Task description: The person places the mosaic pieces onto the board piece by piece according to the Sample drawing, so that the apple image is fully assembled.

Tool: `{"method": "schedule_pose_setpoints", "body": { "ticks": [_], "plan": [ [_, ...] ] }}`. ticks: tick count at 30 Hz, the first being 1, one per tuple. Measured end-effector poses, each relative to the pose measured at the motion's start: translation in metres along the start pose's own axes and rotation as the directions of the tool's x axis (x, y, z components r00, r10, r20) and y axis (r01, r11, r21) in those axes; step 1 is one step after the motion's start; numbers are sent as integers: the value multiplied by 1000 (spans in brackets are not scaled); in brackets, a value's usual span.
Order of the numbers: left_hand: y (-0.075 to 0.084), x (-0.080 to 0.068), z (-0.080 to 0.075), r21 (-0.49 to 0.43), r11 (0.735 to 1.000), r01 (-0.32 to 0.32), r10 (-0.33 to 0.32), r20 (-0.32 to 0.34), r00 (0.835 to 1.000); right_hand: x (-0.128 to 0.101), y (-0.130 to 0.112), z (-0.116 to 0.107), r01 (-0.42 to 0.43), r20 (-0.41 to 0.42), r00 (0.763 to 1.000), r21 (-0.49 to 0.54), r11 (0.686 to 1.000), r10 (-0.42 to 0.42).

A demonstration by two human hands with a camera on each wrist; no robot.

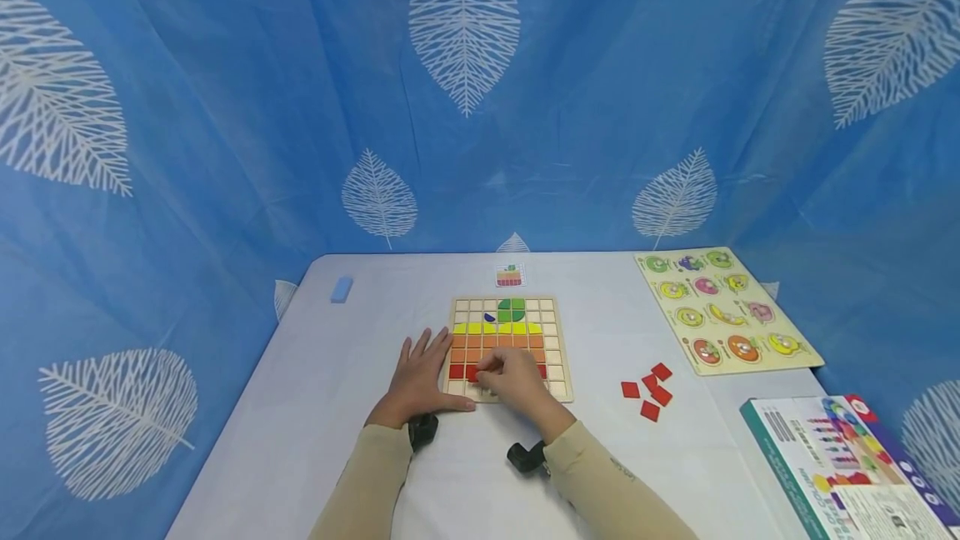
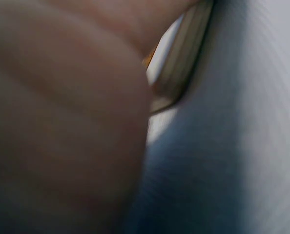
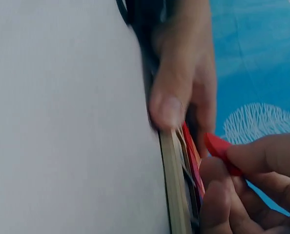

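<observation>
Red tile pinched in right hand — four loose tiles nearby.

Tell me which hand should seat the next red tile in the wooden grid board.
Right. The right hand already pinches a red tile over the board's red row, while the left hand lies flat, steadying the board's left edge.

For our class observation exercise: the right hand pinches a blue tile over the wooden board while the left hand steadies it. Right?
Not quite: the tile is red, as the right wrist view shows. The right hand pinches it over the wooden board, which the left hand steadies.
</observation>
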State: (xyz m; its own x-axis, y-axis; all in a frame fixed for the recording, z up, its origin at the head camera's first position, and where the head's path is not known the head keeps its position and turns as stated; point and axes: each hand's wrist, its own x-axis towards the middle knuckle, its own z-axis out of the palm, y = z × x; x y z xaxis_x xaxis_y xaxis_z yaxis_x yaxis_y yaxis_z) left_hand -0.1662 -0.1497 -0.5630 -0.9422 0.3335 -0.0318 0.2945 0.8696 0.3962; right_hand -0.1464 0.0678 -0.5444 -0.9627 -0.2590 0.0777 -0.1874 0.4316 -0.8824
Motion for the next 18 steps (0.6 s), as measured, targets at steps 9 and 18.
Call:
{"method": "schedule_pose_setpoints", "body": {
  "ticks": [9,18],
  "plan": [
    [0,0,1,-9,1000,-5,4,-25,1000,2,-16,17,58,2,998,-57,997,-58],
    [0,-1,0,-6,1000,-19,19,-22,1000,9,-20,23,134,129,986,-207,969,-109]
  ]
}}
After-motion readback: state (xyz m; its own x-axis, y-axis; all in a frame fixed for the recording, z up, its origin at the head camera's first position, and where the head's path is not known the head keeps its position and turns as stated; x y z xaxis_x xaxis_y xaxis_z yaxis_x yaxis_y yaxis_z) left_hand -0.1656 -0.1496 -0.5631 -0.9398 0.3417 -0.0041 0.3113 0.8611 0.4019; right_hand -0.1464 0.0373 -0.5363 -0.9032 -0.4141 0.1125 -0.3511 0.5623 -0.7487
